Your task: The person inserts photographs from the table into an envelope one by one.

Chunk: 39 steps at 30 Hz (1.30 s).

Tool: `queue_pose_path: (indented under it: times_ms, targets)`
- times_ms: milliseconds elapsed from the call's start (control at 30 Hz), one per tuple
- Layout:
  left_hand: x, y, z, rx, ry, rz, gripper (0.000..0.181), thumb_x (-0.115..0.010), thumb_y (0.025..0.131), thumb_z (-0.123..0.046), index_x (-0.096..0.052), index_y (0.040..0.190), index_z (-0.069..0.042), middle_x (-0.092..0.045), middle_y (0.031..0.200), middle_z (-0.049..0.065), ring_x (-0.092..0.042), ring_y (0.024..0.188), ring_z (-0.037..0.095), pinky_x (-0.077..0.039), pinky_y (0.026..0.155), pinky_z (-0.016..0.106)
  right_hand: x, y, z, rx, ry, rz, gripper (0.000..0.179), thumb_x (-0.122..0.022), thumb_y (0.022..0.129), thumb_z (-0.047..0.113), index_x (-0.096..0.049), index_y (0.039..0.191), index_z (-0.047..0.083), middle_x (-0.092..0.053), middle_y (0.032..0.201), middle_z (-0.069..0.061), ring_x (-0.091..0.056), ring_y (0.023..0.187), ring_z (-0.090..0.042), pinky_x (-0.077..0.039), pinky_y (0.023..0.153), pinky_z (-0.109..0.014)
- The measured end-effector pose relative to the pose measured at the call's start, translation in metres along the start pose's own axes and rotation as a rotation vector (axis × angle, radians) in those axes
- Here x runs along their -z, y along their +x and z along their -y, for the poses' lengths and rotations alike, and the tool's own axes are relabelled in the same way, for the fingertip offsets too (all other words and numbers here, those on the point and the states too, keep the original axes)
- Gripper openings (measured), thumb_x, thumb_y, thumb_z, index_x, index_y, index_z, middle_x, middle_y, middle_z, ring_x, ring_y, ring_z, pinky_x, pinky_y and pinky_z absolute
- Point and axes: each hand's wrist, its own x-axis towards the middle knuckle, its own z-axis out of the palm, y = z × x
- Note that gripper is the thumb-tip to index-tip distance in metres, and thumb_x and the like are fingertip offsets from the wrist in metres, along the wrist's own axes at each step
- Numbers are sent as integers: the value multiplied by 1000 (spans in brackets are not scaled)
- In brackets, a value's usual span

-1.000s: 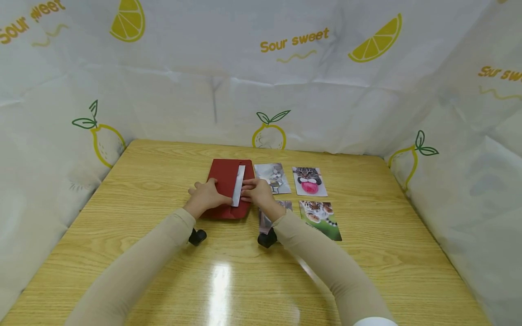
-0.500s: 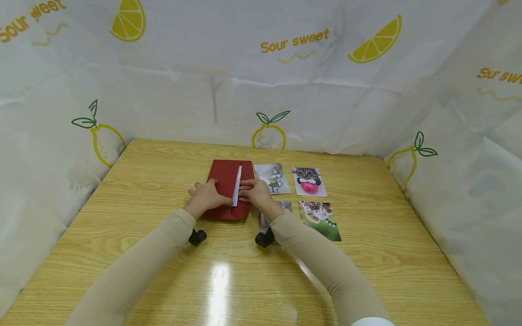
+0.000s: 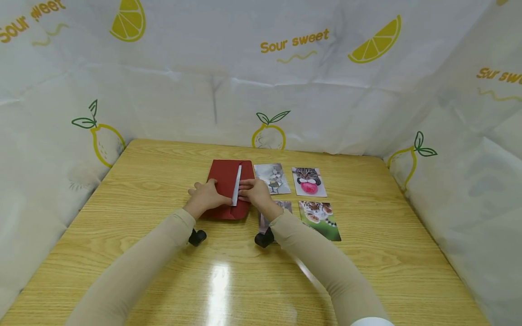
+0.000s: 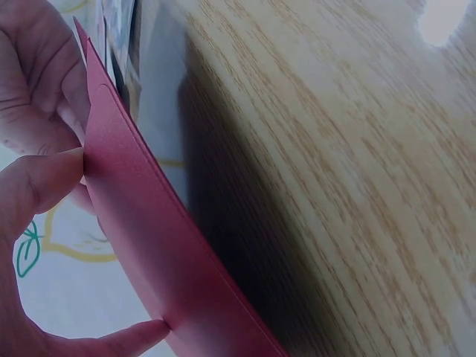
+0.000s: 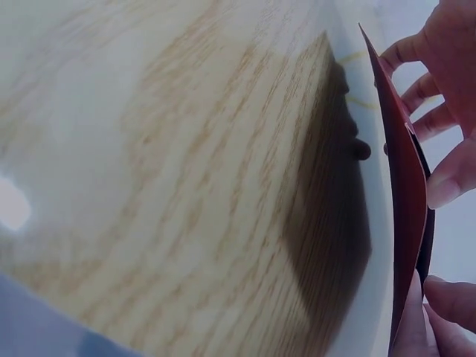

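Observation:
A red envelope [image 3: 223,172] lies between my hands on the wooden table, and a narrow white strip [image 3: 237,185] stands out along its opening. My left hand [image 3: 205,199] rests on the envelope's left part with fingers spread, its thumb beside the strip's lower end. In the left wrist view, that thumb and one finger touch the red face [image 4: 141,201]. From the right, my right hand [image 3: 258,194] reaches to the strip. The right wrist view has its fingertips on either side of the envelope's edge [image 5: 407,201], pinching it. The exact grip is partly hidden.
Right of the envelope lie a pale picture card [image 3: 269,172], a cat card with a pink ball [image 3: 308,182], a tiger card [image 3: 322,222] and a fourth card [image 3: 282,207], partly under my right arm. Black wrist devices [image 3: 197,237] hang below both wrists. A white lemon-printed sheet [image 3: 183,104] surrounds the table.
My right fingers have shifted slightly left, and the white strip looks narrower than a second ago. My left hand and the cards have stayed in place.

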Motion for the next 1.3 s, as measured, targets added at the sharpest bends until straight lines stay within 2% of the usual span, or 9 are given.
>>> queue_pose_path:
  times_ms: [200, 333, 500, 633, 733, 867, 1000, 1167, 1300]
  targets:
    - [1, -1, 0, -6, 1, 0, 87, -76, 74, -43, -39, 141, -2, -38, 128, 33, -32, 114, 49, -43, 82, 55, 4, -2, 3, -7, 33, -15, 35, -59, 91, -6, -59, 126, -4, -64, 118, -24, -67, 101, -29, -57, 79, -33]
    - [1, 0, 1, -9, 5, -5, 87, -76, 73, -43, -39, 141, -2, -39, 127, 33, -33, 114, 49, -43, 82, 54, 9, -5, 7, -8, 103, -13, 38, -58, 92, -7, -57, 129, -4, -62, 120, -25, -67, 100, -29, -57, 79, -32]
    - [2, 1, 3, 1, 5, -5, 89, -77, 72, -43, -38, 142, -3, -39, 127, 32, -33, 115, 49, -44, 82, 54, 18, -14, 18, 17, 189, 39, 43, -56, 93, -6, -50, 136, -5, -56, 129, -28, -63, 106, -31, -55, 86, -33]
    - [2, 1, 4, 1, 0, -7, 90, -77, 71, -44, -39, 141, -3, -39, 126, 31, -33, 114, 48, -45, 80, 52, 32, -24, 25, 63, 201, 87, 45, -55, 95, -2, -46, 139, -5, -51, 135, -28, -64, 100, -23, -53, 91, -35]
    - [3, 0, 4, -2, 2, -11, 89, -77, 71, -44, -39, 140, -2, -40, 124, 31, -33, 114, 47, -44, 80, 49, 46, -30, 29, 108, 189, 109, 45, -55, 96, 0, -46, 140, -4, -48, 138, -29, -63, 104, -25, -51, 95, -40]
    - [4, -1, 4, 1, 7, -8, 89, -77, 72, -43, -39, 141, -2, -40, 124, 30, -33, 113, 47, -43, 79, 49, 68, -41, 32, 158, 170, 113, 45, -54, 97, 2, -44, 140, -4, -50, 134, -27, -63, 107, -24, -49, 97, -40]
    - [4, -1, 5, 8, -1, -6, 88, -77, 72, -42, -38, 141, -3, -39, 125, 30, -32, 114, 46, -44, 80, 50, 94, -51, 28, 167, 156, 91, 47, -55, 97, 3, -42, 141, -5, -55, 127, -17, -63, 99, -10, -52, 94, -33]
    - [5, -2, 6, 25, -18, -10, 88, -78, 71, -41, -39, 140, -4, -39, 124, 28, -32, 113, 44, -46, 79, 52, 130, -61, 18, 178, 101, 44, 48, -56, 97, 6, -42, 141, -4, -57, 122, -11, -64, 99, -9, -52, 92, -30]
    - [7, -3, 7, 28, -21, -11, 87, -78, 71, -41, -39, 140, -4, -39, 124, 28, -32, 113, 44, -46, 79, 52, 158, -66, 7, 180, 67, 9, 51, -56, 97, 8, -38, 142, -8, -63, 108, 5, -65, 94, -4, -53, 87, -26]
